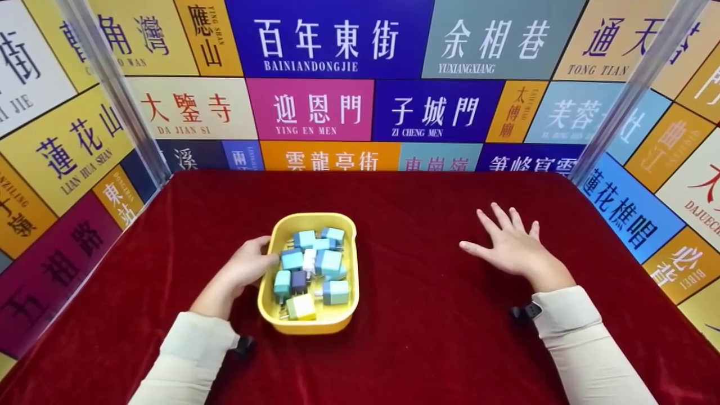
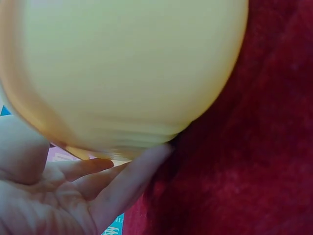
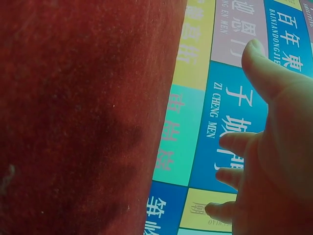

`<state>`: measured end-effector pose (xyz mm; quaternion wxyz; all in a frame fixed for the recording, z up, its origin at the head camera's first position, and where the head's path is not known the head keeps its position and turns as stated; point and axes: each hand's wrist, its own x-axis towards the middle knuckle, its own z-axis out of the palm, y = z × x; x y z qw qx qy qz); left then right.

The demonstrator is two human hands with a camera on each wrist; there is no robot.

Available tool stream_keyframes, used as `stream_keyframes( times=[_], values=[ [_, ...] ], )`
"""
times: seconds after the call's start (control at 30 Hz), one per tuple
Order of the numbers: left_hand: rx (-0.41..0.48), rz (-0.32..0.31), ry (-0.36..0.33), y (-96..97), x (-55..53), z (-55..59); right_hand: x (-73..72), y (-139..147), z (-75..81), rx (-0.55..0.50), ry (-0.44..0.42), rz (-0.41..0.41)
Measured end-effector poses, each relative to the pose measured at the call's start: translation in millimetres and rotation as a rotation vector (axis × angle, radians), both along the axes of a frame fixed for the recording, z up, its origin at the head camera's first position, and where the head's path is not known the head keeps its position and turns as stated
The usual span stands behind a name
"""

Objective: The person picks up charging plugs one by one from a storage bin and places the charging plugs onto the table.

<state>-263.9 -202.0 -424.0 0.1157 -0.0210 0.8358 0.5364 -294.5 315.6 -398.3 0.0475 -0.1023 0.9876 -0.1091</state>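
Observation:
A yellow plastic tub (image 1: pixel 308 327) stands on the red cloth, left of the middle. In it lie several plug-like chargers with metal prongs: light blue ones (image 1: pixel 336 292), a dark purple one (image 1: pixel 298 280), a white one (image 1: pixel 309 260) and a yellow one (image 1: pixel 301 307). My left hand (image 1: pixel 247 264) grips the tub's left side, thumb at the rim. In the left wrist view, fingers (image 2: pixel 134 178) lie against the tub's outer wall (image 2: pixel 132 73). My right hand (image 1: pixel 513 247), fingers spread and palm down, is over the cloth at the right and holds nothing.
Dark red velvet cloth (image 1: pixel 416 337) covers the table. Walls with colourful street-name signs (image 1: pixel 332 42) rise behind and at both sides. Clear upright posts (image 1: pixel 630 90) stand at the table's far corners.

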Motion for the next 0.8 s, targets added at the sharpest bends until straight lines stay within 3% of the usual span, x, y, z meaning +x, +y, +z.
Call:
stream_keyframes(
  times=[0.4,0.63,0.8],
  values=[
    [0.062,0.023,0.050,0.3,-1.9,-1.6,1.0,-0.8,-1.6,-0.005,0.013,0.006],
    [0.099,0.038,0.048,17.0,2.7,5.7,0.3,-0.1,-1.6,-0.009,-0.004,0.005],
    [0.075,0.046,0.060,26.4,5.0,6.7,0.2,-0.3,-0.5,-0.011,-0.009,0.003]
  ],
)
